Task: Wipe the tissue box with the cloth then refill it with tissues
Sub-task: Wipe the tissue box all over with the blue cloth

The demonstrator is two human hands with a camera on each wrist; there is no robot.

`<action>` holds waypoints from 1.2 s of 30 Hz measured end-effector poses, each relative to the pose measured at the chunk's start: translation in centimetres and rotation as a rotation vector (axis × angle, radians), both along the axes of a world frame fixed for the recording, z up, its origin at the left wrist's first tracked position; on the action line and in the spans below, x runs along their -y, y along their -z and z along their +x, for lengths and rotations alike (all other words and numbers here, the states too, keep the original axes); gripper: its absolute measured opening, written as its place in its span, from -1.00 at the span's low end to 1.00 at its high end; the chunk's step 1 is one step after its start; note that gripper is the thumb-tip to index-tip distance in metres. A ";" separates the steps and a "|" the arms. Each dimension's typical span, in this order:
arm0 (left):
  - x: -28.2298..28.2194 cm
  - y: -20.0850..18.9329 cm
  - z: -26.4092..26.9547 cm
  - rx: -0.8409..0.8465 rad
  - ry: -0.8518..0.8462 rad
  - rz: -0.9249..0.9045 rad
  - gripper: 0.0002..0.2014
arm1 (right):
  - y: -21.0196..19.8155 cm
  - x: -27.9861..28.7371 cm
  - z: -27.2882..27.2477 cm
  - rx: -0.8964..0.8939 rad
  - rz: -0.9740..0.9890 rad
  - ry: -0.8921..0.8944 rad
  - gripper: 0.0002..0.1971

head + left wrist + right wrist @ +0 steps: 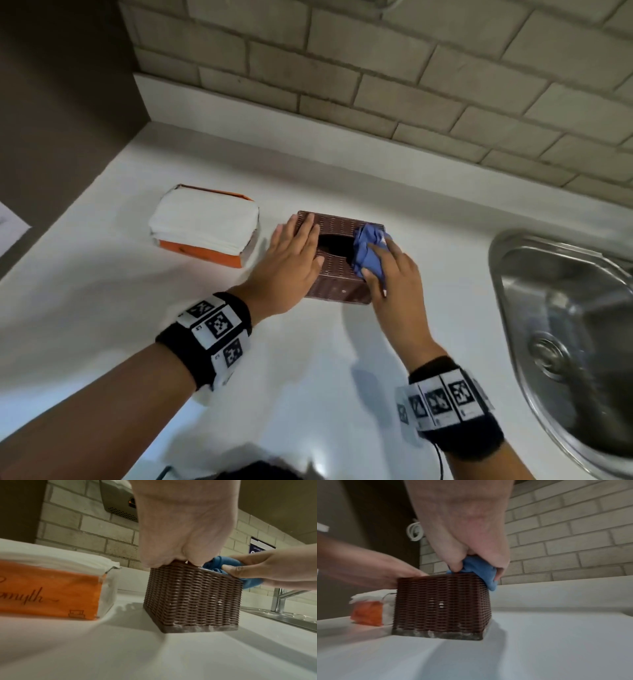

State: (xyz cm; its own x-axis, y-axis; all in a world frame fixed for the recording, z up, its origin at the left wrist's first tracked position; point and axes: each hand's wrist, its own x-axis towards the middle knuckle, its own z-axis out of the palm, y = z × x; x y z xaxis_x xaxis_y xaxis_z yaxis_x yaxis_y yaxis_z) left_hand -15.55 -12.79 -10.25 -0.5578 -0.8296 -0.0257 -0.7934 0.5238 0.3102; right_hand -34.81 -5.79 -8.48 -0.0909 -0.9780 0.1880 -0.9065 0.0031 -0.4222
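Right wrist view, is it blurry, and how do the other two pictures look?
Right wrist: motion-blurred, tissue box and cloth soft. Left wrist: box weave sharper, tissue pack soft. Head: mostly sharp, wide-angle bending, hands' shadows on the counter.

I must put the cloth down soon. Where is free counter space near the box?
Bare counter lies in front of the tissue box, and between it and the sink. Crowded: the narrow gap beside the tissue pack.

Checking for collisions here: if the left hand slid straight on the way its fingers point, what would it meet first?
Probably the cloth, held by the right hand. The left hand lies flat on the tissue box, fingers pointing over the opening; depth is unclear.
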 end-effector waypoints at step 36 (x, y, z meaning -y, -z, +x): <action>1.6 1.1 1.9 -0.633 -0.084 0.567 0.37 | -3.3 6.2 0.5 0.093 0.194 -0.132 -0.55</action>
